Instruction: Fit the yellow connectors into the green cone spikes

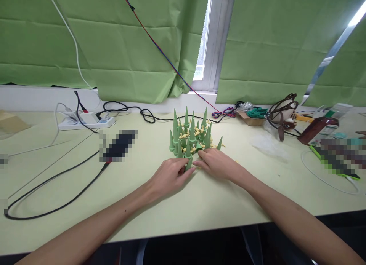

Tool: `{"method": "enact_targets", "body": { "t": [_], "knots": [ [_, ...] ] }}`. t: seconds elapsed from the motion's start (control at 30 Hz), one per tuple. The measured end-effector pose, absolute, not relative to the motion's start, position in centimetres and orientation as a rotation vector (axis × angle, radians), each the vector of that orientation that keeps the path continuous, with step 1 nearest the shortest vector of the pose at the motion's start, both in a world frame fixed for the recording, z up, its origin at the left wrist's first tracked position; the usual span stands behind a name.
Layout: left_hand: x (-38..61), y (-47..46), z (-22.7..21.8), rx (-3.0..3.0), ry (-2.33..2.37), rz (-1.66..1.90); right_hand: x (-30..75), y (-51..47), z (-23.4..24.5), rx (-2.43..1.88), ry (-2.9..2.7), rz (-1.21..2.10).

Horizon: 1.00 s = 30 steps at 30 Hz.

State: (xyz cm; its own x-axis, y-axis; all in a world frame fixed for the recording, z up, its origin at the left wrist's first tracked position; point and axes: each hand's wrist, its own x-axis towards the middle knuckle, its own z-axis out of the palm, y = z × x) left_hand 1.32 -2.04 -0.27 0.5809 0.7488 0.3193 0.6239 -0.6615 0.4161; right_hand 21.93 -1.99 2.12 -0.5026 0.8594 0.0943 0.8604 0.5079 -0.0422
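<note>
A: Where's the green cone (188,165) being handled?
B: At the near edge of the cone cluster (192,132), tip up and slightly tilted, pinched between the left hand's (170,173) thumb and fingers.
A: And the right hand (214,162)?
B: At the cluster's near right side, fingers bent in; I can't tell whether they grip anything.
A: How would such a cone handle?
B: Probably light, stiff and smooth, perhaps slippery along the taper. I'd take it low, by the wider end; the slim tip offers little hold.
A: What's around?
B: Yellow pieces (184,136) within the cluster, a power strip (85,124) off to its left, a brown bottle (318,130) to its right.
</note>
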Motion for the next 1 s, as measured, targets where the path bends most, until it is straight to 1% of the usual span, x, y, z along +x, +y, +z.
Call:
{"method": "enact_targets", "body": {
  "t": [0.2,0.4,0.57,0.63,0.77,1.0],
  "knots": [
    [1.3,-2.0,-0.3,2.546,1.117,0.693,21.9,-2.2,2.5,-1.491,-2.593,-0.024],
    [1.2,-2.1,-0.3,2.541,1.121,0.675,22.9,-2.6,4.4,-1.665,-2.453,-0.041],
    [1.2,-2.2,-0.1,2.532,1.134,0.625,25.4,-2.1,5.4,-1.840,-2.513,0.090],
    [1.2,-2.2,0.0,2.524,1.140,0.612,26.2,-1.7,5.5,-1.978,-2.501,0.150],
    [1.2,-2.3,0.1,2.512,1.141,0.609,27.1,-1.0,5.1,-2.173,-2.401,0.144],
    [1.3,-2.3,0.1,2.504,1.143,0.595,26.8,-0.4,4.6,-2.157,-2.383,0.243]
  ]
}}
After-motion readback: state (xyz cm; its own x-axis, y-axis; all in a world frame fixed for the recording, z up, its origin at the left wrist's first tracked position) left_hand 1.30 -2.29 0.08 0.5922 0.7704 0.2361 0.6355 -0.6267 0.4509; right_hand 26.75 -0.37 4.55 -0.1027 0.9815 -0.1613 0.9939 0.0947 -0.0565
